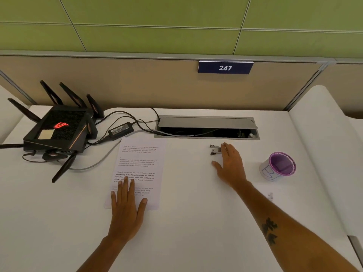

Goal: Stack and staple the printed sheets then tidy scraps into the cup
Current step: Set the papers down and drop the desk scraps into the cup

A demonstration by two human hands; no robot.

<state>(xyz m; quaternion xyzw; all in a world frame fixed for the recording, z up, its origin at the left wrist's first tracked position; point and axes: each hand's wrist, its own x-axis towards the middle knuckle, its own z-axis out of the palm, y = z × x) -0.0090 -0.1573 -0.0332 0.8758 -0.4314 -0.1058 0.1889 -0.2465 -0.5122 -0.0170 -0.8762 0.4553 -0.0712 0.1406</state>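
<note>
Printed sheets (140, 169) lie on the white surface (186, 222), pinned flat by the open left hand (126, 205). The right hand (229, 165), open and holding nothing, reaches a small metal stapler (215, 149); gripping it seems next. A purple-rimmed cup (279, 166) stands right, beside what may be a scrap (270, 196).
</note>
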